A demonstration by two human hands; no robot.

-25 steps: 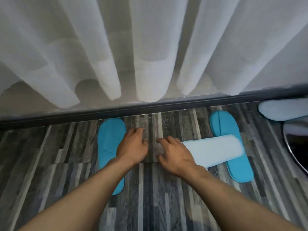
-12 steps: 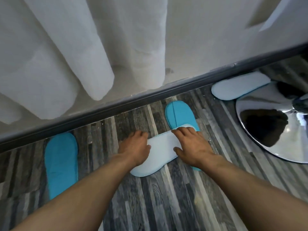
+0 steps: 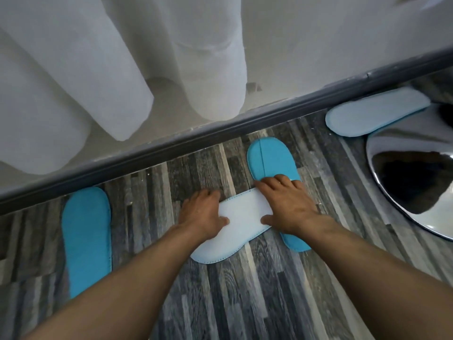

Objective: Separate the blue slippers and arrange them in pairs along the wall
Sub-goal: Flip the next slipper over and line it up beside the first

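A pale-soled slipper point(image 3: 235, 231) lies upside down and slanted across a bright blue slipper point(image 3: 269, 159) whose toe points at the wall. My left hand point(image 3: 202, 213) grips its left edge, thumb on the sole. My right hand point(image 3: 288, 204) presses its right end, fingers spread over both slippers. Another blue slipper point(image 3: 85, 239) lies alone to the left, toe near the skirting. A further pale-soled slipper point(image 3: 375, 111) rests at the far right by the wall, partly under a chrome base.
A dark grey skirting board point(image 3: 220, 130) runs diagonally along the wall, with white curtains point(image 3: 122, 57) hanging above it. A shiny chrome round base point(image 3: 416, 168) stands at the right on the grey wood-pattern floor point(image 3: 245, 290).
The view swung right. Both hands moved from bare floor onto the pale-soled slipper and now hold its two ends; it has shifted slightly left across the blue one.
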